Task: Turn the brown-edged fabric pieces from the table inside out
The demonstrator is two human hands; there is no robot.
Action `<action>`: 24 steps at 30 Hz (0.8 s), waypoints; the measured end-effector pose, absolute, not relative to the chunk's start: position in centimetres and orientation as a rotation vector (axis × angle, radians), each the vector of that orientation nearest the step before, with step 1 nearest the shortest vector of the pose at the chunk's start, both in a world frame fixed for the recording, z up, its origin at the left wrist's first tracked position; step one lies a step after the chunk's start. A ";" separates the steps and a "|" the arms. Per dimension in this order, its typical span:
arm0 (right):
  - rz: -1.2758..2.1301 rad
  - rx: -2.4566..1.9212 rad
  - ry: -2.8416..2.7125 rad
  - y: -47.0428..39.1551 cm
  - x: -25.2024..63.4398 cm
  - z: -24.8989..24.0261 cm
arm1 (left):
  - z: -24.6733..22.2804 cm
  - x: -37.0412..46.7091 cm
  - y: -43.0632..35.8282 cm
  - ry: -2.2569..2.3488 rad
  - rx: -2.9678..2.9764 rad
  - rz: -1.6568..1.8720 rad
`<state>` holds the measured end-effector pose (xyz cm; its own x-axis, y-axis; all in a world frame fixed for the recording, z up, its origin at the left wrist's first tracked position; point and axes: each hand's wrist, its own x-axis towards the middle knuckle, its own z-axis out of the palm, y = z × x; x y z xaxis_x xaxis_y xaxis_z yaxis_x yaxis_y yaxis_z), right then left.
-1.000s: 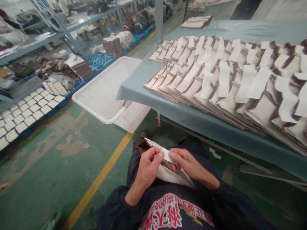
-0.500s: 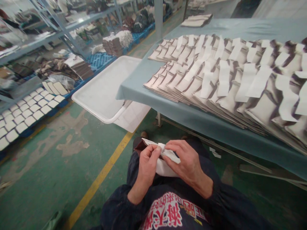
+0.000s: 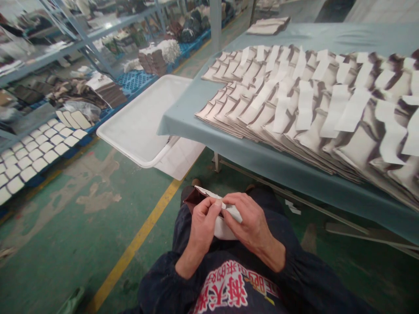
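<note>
- Your left hand [image 3: 202, 223] pinches the brown-and-white piece [image 3: 224, 231] by its upper edge; your right hand [image 3: 251, 226] has its fingertips closed on the white strip [image 3: 234, 213] there.
- The piece is just in front of you, on the near side of the table [image 3: 183, 114] and apart from it.
- If your left pinch loosens, the piece could slip; uneven pressure from your right fingertips could crease the strip or skew it.
- A second ago the strip spanned flat between your thumbs; now your right hand arches over it, hiding most.
</note>
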<state>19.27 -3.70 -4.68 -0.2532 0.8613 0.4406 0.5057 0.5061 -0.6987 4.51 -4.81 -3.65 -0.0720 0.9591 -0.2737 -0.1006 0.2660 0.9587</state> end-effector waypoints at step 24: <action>1.454 -1.348 -0.795 -4.1 17.7 -7.2 | -4.6 2.9 -6.0 1.299 0.878 0.880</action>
